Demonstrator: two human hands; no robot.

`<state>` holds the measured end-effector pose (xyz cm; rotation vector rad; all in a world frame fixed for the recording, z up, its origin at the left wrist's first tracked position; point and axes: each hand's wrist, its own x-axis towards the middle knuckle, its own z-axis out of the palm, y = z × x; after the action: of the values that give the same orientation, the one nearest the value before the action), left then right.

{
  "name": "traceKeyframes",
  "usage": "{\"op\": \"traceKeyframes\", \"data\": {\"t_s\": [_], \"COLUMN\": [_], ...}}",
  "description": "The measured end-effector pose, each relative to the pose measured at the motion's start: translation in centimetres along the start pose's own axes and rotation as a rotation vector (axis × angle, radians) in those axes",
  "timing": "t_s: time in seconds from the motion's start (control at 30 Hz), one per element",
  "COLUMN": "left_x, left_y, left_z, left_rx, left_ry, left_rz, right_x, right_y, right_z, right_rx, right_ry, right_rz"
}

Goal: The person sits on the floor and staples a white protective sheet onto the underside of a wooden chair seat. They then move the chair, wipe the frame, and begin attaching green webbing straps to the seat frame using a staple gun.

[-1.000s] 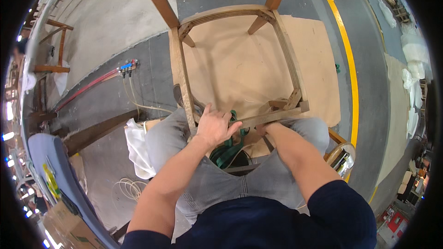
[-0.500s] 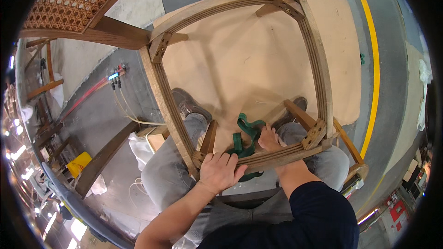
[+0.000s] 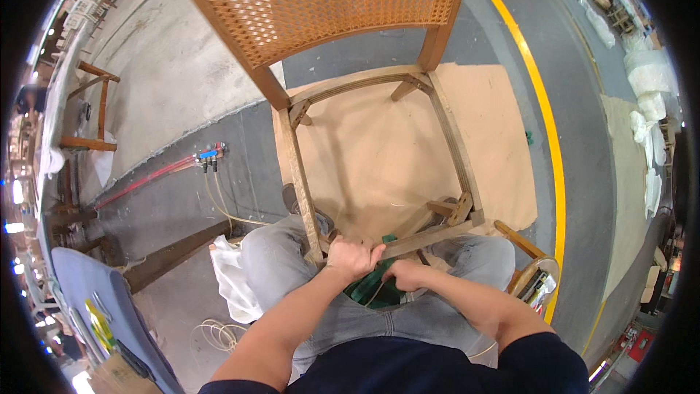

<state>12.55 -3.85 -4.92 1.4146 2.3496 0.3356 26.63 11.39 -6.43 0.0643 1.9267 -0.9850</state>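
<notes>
Both hands (image 3: 355, 257) clasp the smooth wooden chair frame's (image 3: 450, 138) front rail.

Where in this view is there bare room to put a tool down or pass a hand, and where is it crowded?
Free: the tan board seen through the open chair frame, and the grey floor between the frame and the yellow line. Crowded: the front rail, gripped by the left hand with the right hand on green cloth; hoses cross the left floor.

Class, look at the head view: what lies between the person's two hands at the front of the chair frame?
In the head view, a green cloth on the lap lies between the left hand and the right hand, just under the front rail of the chair frame.
</notes>
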Motion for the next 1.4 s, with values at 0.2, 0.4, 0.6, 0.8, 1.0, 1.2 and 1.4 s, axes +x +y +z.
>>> {"op": "traceKeyframes", "data": {"t_s": [0.2, 0.4, 0.6, 0.8, 1.0, 1.2, 1.4], "left_x": [0.6, -0.3, -1.9, -1.5, -4.6, -3.7, -4.6], "left_y": [1.5, 4.0, 5.8, 4.0, 4.1, 8.1, 11.8], "left_z": [-2.6, -1.5, -0.2, -3.6, -3.4, -4.8, -0.2], "left_rx": [0.053, 0.037, -0.114, -1.364, -1.387, -1.028, -0.97], "left_ry": [-0.324, -0.36, -0.433, -0.237, -0.375, -0.754, 0.021], "left_rz": [-0.132, -0.174, -0.091, -0.339, -0.004, -0.041, -0.149], "right_x": [-11.3, -19.2, -23.1, -22.1, -24.2, -27.3, -27.6], "right_y": [-1.5, -5.9, -9.1, -8.4, -10.8, -14.2, -17.4], "right_z": [-1.4, -3.0, -4.5, -7.4, -12.1, -15.4, -16.7], "right_rx": [0.932, 1.274, 1.233, 1.204, 1.221, 1.126, 1.059], "right_ry": [0.32, 0.411, 0.446, 0.808, 0.915, 1.007, 1.156], "right_rz": [-0.081, -0.585, -0.759, -0.698, -1.162, -1.34, -1.457]}}
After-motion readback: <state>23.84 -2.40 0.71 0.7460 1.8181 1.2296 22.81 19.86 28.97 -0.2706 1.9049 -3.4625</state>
